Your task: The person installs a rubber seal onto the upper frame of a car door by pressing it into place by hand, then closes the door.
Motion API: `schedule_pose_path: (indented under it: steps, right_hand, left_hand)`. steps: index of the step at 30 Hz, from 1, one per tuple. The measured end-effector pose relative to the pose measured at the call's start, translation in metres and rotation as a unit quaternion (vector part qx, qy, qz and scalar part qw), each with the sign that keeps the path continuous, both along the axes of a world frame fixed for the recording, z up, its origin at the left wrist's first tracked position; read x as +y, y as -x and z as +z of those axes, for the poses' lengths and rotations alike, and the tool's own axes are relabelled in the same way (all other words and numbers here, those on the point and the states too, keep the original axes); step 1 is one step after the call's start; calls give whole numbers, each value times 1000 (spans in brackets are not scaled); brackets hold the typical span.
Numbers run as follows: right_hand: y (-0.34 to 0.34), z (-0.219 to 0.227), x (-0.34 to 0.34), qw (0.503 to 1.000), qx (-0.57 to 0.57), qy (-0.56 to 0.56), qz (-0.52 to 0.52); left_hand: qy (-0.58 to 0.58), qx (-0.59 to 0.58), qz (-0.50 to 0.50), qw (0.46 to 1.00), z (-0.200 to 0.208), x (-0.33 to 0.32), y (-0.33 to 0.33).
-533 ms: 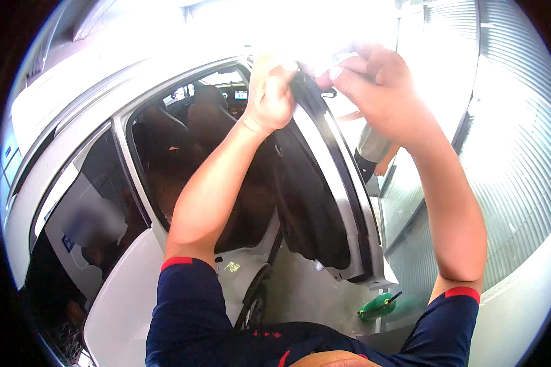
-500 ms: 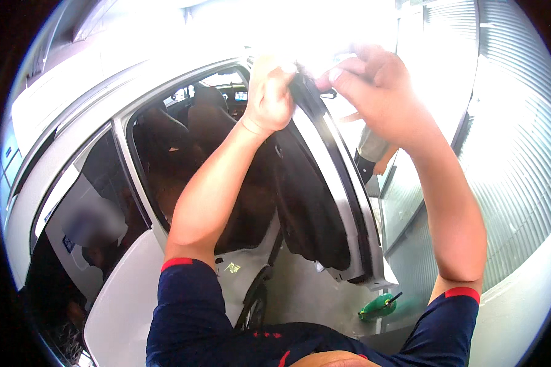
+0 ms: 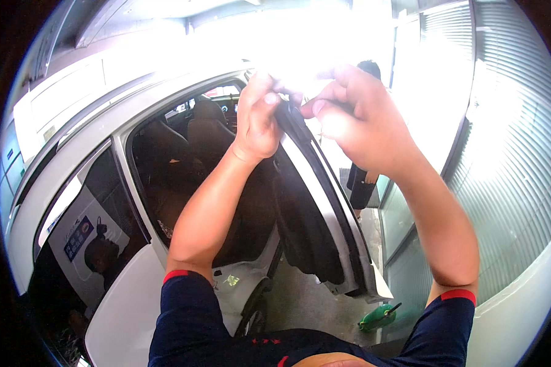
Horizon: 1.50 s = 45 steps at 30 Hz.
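In front of me a white car door (image 3: pixel 326 211) stands open, its edge running from my hands down to the lower right. A black door strip (image 3: pixel 296 125) follows its upper edge. My left hand (image 3: pixel 257 119) is closed on the strip's upper end, thumb on top. On the other side of the edge, my right hand (image 3: pixel 360 119) has its thumb and fingers pinched at the strip. Strong glare washes out the fingertips of both hands. Black lining (image 3: pixel 303 214) covers the door's inner side.
The white car body (image 3: pixel 125 287) with dark seats (image 3: pixel 208 131) inside lies left. A green bottle (image 3: pixel 378 317) with a black nozzle is on the floor. A person in dark clothing (image 3: pixel 362 186) stands beyond the door. A ribbed wall (image 3: pixel 514 153) runs along the right.
Both hands have come lower in view, the right one also leftward, nearer the left hand. The door's edge has shifted slightly left and down. The person beyond has changed position.
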State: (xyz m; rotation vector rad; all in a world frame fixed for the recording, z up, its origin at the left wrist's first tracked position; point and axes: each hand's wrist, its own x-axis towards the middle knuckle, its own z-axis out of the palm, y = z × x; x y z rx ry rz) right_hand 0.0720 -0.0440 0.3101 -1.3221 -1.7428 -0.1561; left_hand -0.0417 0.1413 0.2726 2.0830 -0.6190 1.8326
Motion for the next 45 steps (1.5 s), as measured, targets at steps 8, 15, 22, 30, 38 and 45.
schedule_pose_path:
  steps: [8, 15, 22, 30, 38, 45]
  right_hand:
    - [-5, -7, 3, 997, -34, -62, 31]
    - [-12, -12, 16, 976, -24, -173, 129]
    - [-8, -12, 7, 986, 6, -126, 110]
    - [-7, -15, 11, 974, -64, -196, 94]
    - [-6, -14, 10, 969, -85, -211, 94]
    - [-17, -17, 6, 977, -75, -193, 45]
  left_hand:
    - [94, -8, -120, 988, -1, -14, -6]
    - [17, -5, -95, 995, 0, -5, -5]
    - [-11, -13, -95, 995, -3, -5, -7]
    - [-6, 12, -90, 996, 2, -9, -4]
    - [33, 46, -59, 997, -1, -6, 4]
    - [25, 47, -110, 993, 1, -7, -1]
